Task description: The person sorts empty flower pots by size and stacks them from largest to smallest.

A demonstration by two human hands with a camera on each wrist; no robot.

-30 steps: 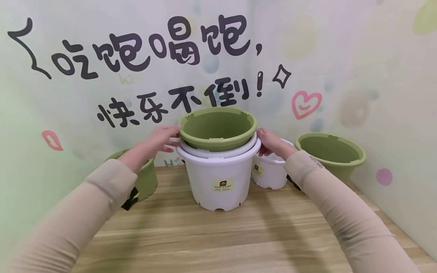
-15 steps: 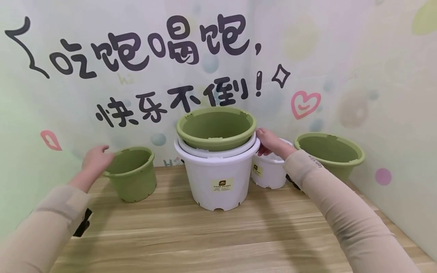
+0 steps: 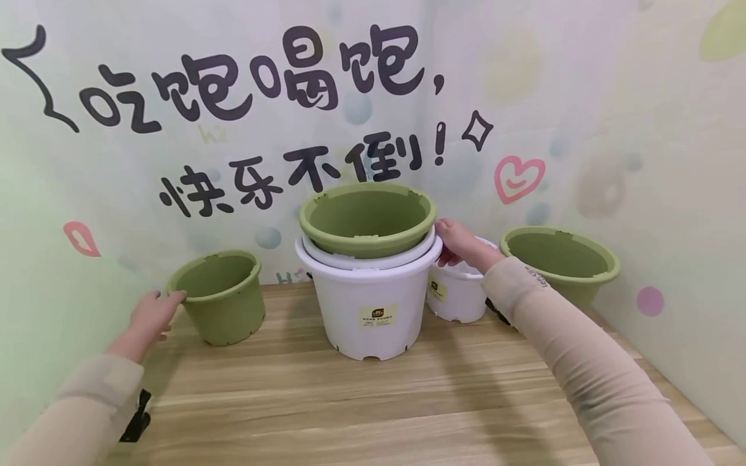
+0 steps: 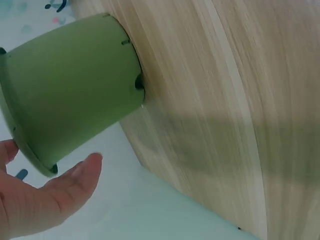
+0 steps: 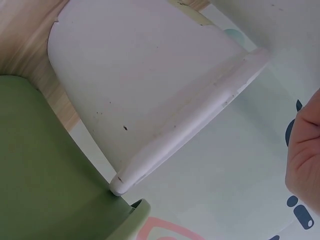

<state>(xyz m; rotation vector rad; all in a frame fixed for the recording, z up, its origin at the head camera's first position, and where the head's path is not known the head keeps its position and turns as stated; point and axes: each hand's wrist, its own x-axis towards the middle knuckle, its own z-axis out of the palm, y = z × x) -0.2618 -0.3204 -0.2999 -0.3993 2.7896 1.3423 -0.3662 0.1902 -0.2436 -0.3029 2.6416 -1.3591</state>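
Observation:
In the head view, my left hand (image 3: 153, 316) is at the near-left rim of a small green plastic pot (image 3: 230, 317), its fingertips right at the edge. The left wrist view shows the thumb stretched out, apart from the green pot (image 4: 80, 80). Mid-table stands a stack: a large white pot (image 3: 344, 317) with a label, a second white pot (image 3: 340, 260) nested in it, and a green pot (image 3: 367, 213) on top. My right hand (image 3: 460, 244) holds the stack's right side at the white rims, fingers curled; the right wrist view shows only part of this hand (image 5: 305, 150).
Behind my right hand stands a smaller white pot (image 3: 463, 304). A larger green pot (image 3: 565, 259) is at the right, partly behind my right sleeve (image 3: 571, 343). All stand on a wooden table (image 3: 326, 408) against walls with printed lettering.
My left hand has left the left side of the stack and moved left and down to the small green pot's rim. My right hand stays at the stack's right side.

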